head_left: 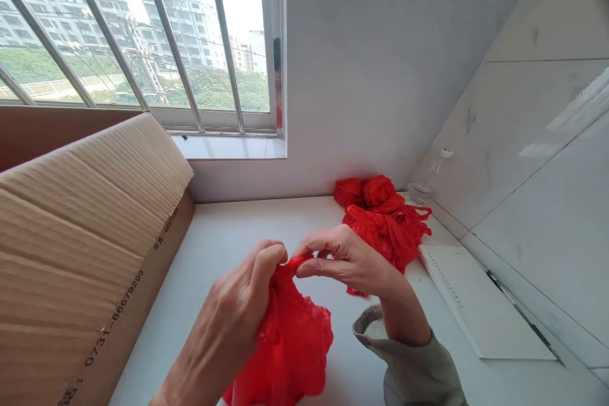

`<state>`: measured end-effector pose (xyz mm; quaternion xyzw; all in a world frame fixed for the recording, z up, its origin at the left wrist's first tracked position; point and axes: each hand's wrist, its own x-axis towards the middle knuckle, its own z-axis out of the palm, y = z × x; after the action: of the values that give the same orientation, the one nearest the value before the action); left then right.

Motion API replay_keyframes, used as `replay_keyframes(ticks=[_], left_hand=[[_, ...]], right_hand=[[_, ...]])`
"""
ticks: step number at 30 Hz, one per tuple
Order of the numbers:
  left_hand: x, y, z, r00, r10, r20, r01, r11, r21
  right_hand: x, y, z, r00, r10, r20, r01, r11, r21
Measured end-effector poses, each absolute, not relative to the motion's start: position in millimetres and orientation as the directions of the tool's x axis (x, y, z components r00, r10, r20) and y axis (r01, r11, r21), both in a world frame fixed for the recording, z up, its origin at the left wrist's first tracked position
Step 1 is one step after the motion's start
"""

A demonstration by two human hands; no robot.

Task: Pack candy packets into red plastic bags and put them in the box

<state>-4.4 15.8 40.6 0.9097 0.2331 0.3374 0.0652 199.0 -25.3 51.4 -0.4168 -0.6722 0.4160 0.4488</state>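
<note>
A crumpled red plastic bag (299,342) hangs from my two hands over the front of the white table. My left hand (238,304) is closed around the bag's gathered top. Between thumb and fingers, my right hand (347,260) pinches a twisted end of the same bag, just right of the left fist. The left fingertips are partly hidden behind the bag and the hand. Behind my right hand lies a heap of similar red plastic bags (385,228), with two balled-up bundles at its back.
An open cardboard box (95,216) stands on the left, its flap leaning over the table (228,222). On the right are a white notebook (485,304), a pen (523,317) and a clear bottle (428,181) by the tiled wall. A barred window (190,44) is behind.
</note>
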Motion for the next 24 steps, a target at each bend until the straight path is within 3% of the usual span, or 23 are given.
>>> replay_keyframes(ticks=[5, 10, 14, 24], left_hand=[[-3, 18, 38, 0.747, 0.504, 0.434, 0.393, -0.861, 0.322], [-12, 17, 42, 0.784, 0.409, 0.468, 0.377, -0.912, 0.165], [-28, 12, 43, 0.835, 0.423, 0.352, 0.426, -0.902, 0.073], [-28, -3, 62, 0.765, 0.639, 0.083, 0.582, -0.741, 0.335]], right_hand=[[208, -23, 50, -0.187, 0.946, 0.264, 0.205, 0.3, -0.932], [245, -8, 28, 0.147, 0.971, 0.187, 0.146, 0.166, -0.975], [273, 1, 10, 0.318, 0.93, 0.186, 0.133, 0.15, -0.98], [272, 11, 1, 0.352, 0.909, 0.224, 0.269, 0.132, -0.954]])
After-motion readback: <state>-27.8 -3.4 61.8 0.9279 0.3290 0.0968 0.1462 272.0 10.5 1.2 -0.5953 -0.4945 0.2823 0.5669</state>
